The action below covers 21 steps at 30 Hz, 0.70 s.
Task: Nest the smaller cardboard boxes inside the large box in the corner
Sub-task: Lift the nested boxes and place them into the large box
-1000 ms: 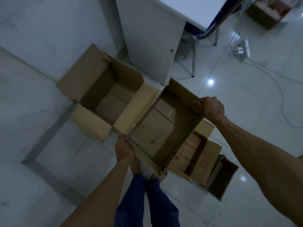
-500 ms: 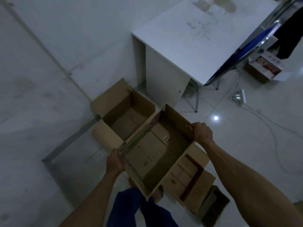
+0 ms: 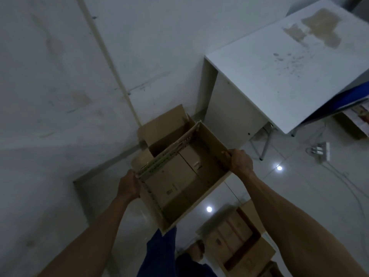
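I hold an open medium cardboard box (image 3: 179, 182) in the air, its mouth toward me. My left hand (image 3: 128, 184) grips its left rim and my right hand (image 3: 239, 162) grips its right rim. Behind it, in the corner where the two walls meet, stands the large open box (image 3: 165, 130) with its flaps up; the held box overlaps its near side and hides most of its inside. Another smaller open box (image 3: 237, 242) lies on the floor at the lower right.
A white desk (image 3: 279, 80) stands right of the large box, with metal chair legs (image 3: 265, 144) under it. A power strip (image 3: 321, 150) and cables lie on the glossy tile floor at right. My blue-trousered legs (image 3: 159, 254) are below the held box.
The held box has moved up and toward the corner, now overlapping the large box. My view has tilted upward, showing more wall and desk top. Both hands keep their grips.
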Each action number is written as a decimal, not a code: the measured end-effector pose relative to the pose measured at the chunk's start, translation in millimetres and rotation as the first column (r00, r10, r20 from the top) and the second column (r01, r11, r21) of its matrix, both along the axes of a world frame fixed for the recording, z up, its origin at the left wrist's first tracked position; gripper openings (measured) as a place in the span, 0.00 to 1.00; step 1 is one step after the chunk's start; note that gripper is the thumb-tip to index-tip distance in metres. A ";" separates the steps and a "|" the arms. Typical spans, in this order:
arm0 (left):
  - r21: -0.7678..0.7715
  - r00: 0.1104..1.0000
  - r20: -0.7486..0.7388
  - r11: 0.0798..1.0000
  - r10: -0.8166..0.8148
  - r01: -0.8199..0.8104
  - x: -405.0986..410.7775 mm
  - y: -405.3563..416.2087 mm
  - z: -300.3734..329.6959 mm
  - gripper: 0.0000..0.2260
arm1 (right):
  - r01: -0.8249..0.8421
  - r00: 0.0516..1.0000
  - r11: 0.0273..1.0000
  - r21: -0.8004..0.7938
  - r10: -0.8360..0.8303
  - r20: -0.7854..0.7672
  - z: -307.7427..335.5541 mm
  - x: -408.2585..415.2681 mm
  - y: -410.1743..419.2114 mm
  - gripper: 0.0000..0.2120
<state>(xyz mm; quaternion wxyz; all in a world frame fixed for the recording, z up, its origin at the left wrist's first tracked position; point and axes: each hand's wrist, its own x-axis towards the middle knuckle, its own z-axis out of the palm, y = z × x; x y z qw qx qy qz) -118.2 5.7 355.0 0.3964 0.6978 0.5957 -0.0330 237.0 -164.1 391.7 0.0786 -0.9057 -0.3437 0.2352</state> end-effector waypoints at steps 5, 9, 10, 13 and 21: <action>-0.056 0.999 -0.027 0.998 0.026 -0.027 -4.6 51.0 -7.3 0.06 | -0.016 0.999 1.000 0.012 0.016 -0.049 -9.5 -5.9 39.2 0.21; -0.055 0.996 -0.085 0.998 0.007 -0.012 1.7 88.9 -11.6 0.09 | -0.008 0.998 1.000 0.001 0.008 -0.060 -15.8 -3.6 64.6 0.21; -0.061 0.996 -0.090 0.998 -0.016 0.011 4.3 97.5 -12.9 0.08 | 0.001 0.998 1.000 0.006 0.000 -0.062 -17.6 -2.8 69.7 0.21; -0.062 0.993 -0.118 0.998 -0.031 0.024 12.6 118.7 -14.7 0.09 | 0.001 0.998 1.000 0.002 -0.001 -0.063 -21.4 1.8 83.0 0.22; -0.064 0.994 -0.111 0.998 -0.020 0.013 38.9 152.6 -26.2 0.11 | 0.003 0.992 1.000 -0.020 -0.005 -0.126 -46.0 33.3 120.7 0.22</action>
